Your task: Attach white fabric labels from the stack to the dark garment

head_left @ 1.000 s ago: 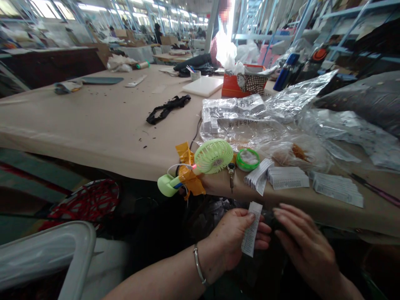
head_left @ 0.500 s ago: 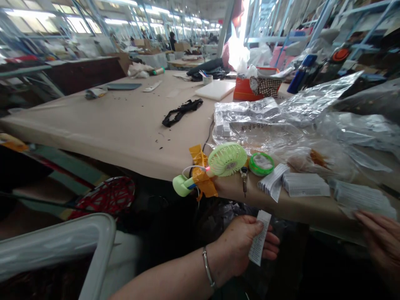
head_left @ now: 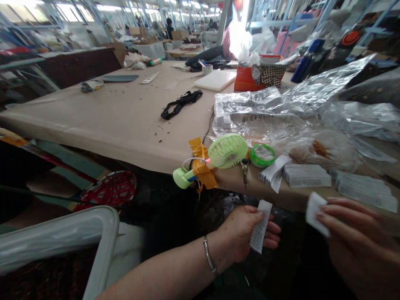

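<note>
Left to right across your view: at lower left, a white bin [head_left: 110, 229] holds dark reddish material, and a round basket [head_left: 109, 189] of red strips lies beyond it, both below the near edge of the desk [head_left: 125, 121]. A black fabric piece [head_left: 189, 98] lies on the desk, back from that edge. At the near edge, a green fan [head_left: 228, 151] is fixed with orange tape [head_left: 204, 174].

Your left hand [head_left: 236, 231], a bracelet [head_left: 207, 254] at its wrist, is below and in front of the near edge. Its thumb is clamped on a printed label [head_left: 258, 233] laid against the fingers; the label stands tilted, its top leaning right. Above this hand, a pointed tool [head_left: 245, 173] projects over the near edge, just beside a green-rimmed tub [head_left: 253, 159].

Three label stacks follow along the near edge toward its right end: a fanned stack [head_left: 275, 171], a middle stack [head_left: 306, 176] and a right stack [head_left: 365, 189]. Behind them lie clear plastic bags [head_left: 256, 106].

Your right hand [head_left: 359, 237], in front of the edge, pinches a white slip [head_left: 316, 213] between thumb and fingers, well apart from the label; any print on the slip is too blurred to tell.
</note>
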`<state>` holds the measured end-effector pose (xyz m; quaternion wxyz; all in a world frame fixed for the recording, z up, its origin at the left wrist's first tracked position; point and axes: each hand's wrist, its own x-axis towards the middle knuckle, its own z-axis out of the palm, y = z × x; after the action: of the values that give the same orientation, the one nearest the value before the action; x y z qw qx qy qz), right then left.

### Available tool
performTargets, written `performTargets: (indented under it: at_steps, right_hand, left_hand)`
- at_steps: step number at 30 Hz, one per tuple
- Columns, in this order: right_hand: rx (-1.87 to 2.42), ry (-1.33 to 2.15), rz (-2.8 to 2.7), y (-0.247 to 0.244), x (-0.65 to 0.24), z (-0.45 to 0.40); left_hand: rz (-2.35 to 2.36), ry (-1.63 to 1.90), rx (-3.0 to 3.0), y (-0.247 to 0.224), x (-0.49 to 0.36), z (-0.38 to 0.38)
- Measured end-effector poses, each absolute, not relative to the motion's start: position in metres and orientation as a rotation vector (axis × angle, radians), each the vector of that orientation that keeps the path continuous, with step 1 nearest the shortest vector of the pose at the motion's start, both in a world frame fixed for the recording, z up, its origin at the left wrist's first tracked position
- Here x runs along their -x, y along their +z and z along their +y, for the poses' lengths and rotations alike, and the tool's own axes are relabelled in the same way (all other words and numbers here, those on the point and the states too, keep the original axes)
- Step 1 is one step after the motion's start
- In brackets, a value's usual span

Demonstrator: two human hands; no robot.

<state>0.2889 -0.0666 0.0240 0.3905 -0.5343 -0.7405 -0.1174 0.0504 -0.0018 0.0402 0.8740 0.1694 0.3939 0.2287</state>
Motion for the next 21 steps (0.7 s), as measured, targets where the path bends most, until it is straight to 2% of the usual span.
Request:
performTargets:
  at_steps: [3,6,21]
  right_hand:
    - [1.009,-0.182,-2.084,0.037,-0.215,-0.039]
    - [0.971,-0.109,-2.165,0.031,-0.188,-0.037]
    - [0.964,-0.028,-2.247,0.021,-0.201,-0.037]
  left_hand:
    - [0.774,0.558,-0.329,0.044,-0.051,-0.002]
    - [0.771,0.635,-0.245,0.046,-0.049,-0.001]
    - [0.708,0.617,-0.227,0.044,-0.044,-0.002]
